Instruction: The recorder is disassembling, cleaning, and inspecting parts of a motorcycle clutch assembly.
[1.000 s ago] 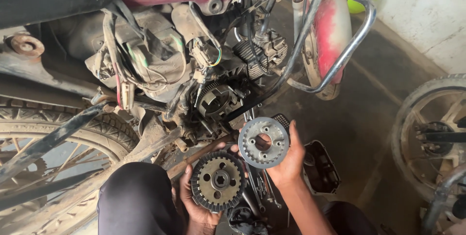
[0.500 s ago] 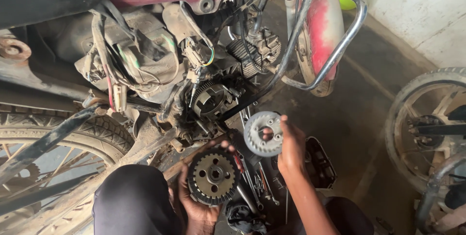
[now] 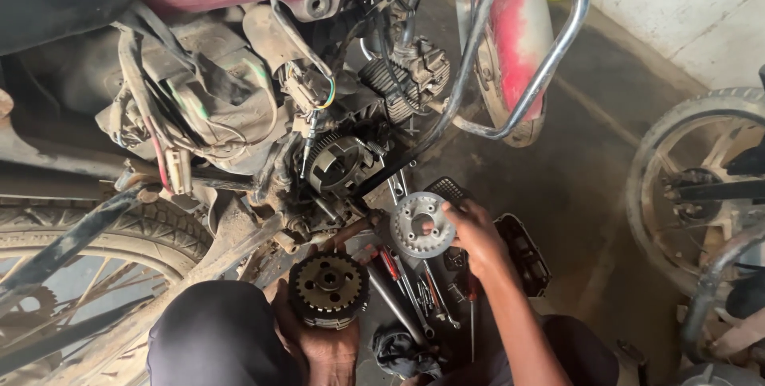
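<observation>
Below the engine, toothed hub [image 3: 328, 290] and silver plate [image 3: 422, 225] face-up in gripping fingers.

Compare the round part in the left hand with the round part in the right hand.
The toothed hub in the left hand is dark, thick and ringed with teeth; the silver plate in the right hand is pale, flat and drilled with holes. The toothed hub sits low by the knee; the silver plate is held higher, nearer the engine. Both are round metal parts with a central opening.
</observation>
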